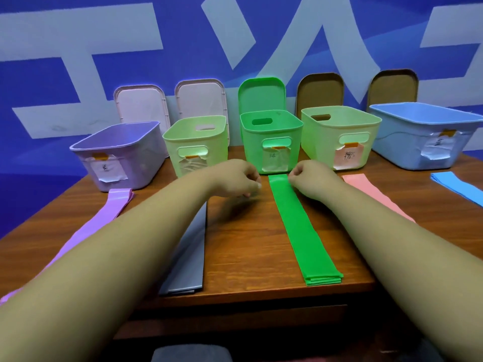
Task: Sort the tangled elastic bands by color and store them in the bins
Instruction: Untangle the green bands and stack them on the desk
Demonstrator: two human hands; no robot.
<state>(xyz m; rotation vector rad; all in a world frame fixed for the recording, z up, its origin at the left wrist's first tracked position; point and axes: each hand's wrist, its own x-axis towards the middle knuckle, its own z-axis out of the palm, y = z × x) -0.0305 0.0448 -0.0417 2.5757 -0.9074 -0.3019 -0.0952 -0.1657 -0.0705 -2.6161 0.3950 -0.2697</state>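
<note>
At right grip [311, 178], green band [300, 226], far end

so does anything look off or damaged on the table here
Labels are tatty: the second-from-left bin's label is torn and peeling, the blue bin's label crumpled. The green band lies flat; nothing spilled.

Table [248, 231]: wood grain, slight sheen. Bins [271, 131]: smooth matt plastic, crumpled paper labels [274, 160]. Green band [300, 231]: smooth, faintly glossy. Grey band [188, 257]: satin.
</note>
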